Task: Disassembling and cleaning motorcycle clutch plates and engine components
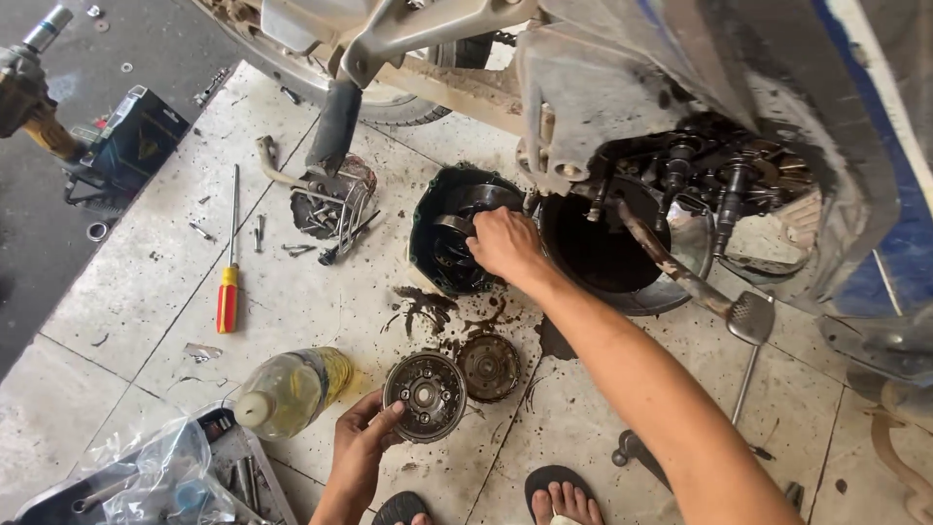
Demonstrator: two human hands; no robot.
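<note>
Yellow bottle (pixel 290 391) beside left hand (pixel 362 447).

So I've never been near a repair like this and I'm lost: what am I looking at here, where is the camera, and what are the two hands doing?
The camera sits on the person's head and looks down at their own arms and sandalled feet. They crouch on a tiled floor beside a motorcycle engine with its side opened. The right hand reaches into a dark round cover that stands by the engine. The left hand has a grip on a round metal disc part; a second, smaller disc lies beside it amid oil stains. Also on the floor: a screwdriver with a red and yellow handle, a plastic bottle of yellowish liquid lying down, and scattered bolts.
</note>
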